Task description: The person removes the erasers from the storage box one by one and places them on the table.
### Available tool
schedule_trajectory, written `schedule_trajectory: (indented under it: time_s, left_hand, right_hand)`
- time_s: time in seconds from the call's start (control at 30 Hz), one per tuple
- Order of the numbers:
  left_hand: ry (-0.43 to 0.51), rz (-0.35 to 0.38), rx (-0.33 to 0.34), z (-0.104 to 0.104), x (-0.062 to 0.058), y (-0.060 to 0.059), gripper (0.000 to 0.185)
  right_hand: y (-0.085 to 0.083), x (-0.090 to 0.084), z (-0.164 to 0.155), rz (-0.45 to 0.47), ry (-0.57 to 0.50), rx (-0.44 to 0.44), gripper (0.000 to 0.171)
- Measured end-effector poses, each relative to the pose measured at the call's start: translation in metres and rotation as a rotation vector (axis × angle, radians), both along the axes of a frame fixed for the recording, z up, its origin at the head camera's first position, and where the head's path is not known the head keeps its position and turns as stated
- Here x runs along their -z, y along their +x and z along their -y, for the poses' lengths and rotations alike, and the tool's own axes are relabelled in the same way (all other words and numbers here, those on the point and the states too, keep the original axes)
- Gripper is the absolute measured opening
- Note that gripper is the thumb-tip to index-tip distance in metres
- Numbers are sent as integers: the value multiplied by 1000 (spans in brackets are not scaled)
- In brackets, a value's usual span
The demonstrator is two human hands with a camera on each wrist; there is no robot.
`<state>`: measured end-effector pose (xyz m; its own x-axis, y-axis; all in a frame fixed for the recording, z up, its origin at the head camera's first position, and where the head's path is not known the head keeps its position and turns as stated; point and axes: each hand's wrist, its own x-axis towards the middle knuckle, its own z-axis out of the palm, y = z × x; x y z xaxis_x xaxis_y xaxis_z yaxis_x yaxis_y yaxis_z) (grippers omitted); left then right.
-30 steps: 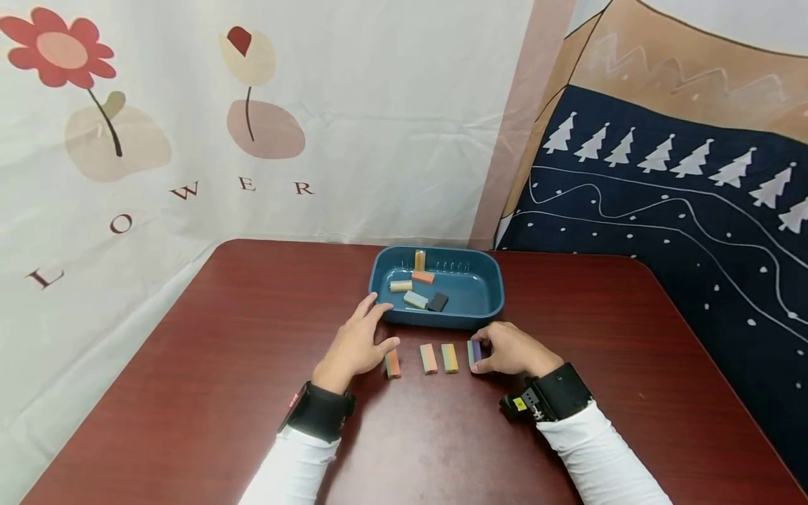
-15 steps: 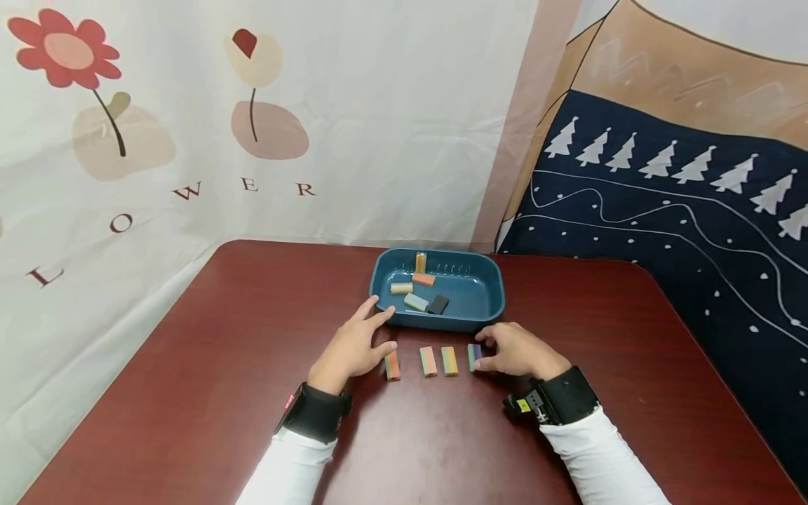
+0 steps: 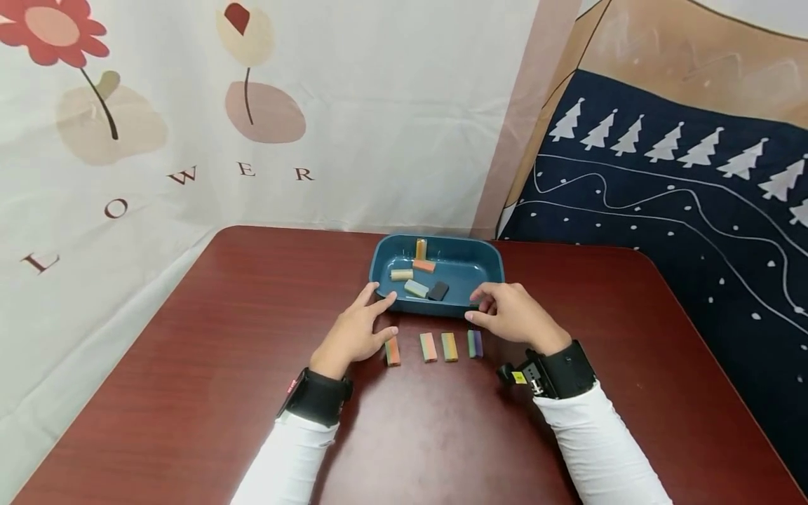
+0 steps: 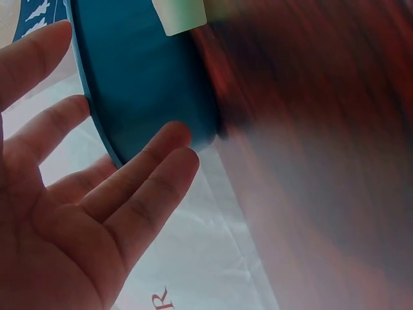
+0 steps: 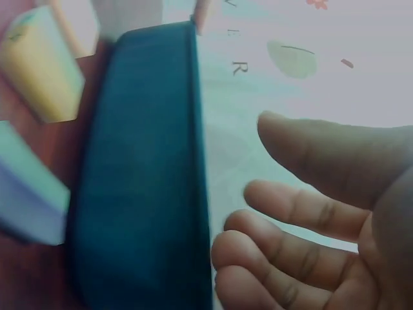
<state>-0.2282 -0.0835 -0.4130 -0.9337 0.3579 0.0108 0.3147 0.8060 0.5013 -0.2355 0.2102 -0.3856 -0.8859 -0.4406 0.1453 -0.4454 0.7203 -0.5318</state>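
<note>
While both hands' fingers lie loosely spread, holding nothing, left hand (image 3: 353, 335) and right hand (image 3: 514, 314) flank the tray (image 3: 489, 258).

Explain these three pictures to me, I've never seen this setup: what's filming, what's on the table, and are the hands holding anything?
A person is working with bare hands and wears three cameras. The wide picture comes from the head, looking down at a dark red table. The two close-ups come from the wrists.

On the table sits a blue tray with five small blocks inside. Four striped blocks stand in a row in front of it.

The left hand reaches to the tray's near left corner, fingers straight. The right hand hovers at the tray's near right edge, fingers loosely bent. Neither holds anything.
</note>
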Motion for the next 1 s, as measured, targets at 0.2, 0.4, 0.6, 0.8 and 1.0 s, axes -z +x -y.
schedule_trajectory:
  time_s: [0.2,0.4,0.6,0.8,1.0]
  left_hand:
    - [-3,17,12,0,4,1,66]
    - [12,18,12,-1,3,2,65]
    - [7,17,8,-2,-1,0,65]
    - [19,14,6,-2,-3,-1,65]
    - [14,17,-2,-1,-3,2,65]
  right_hand:
    - [-15,-12,9,-52,4,22,27]
    - [-40,-26,16,-54,75,1,28]
    - [-69,-41,26,-81,140,-130,34]
    - [-99,-49,38,-51,237,-215,43]
    - [-123,-49,51,32,394,-268,53]
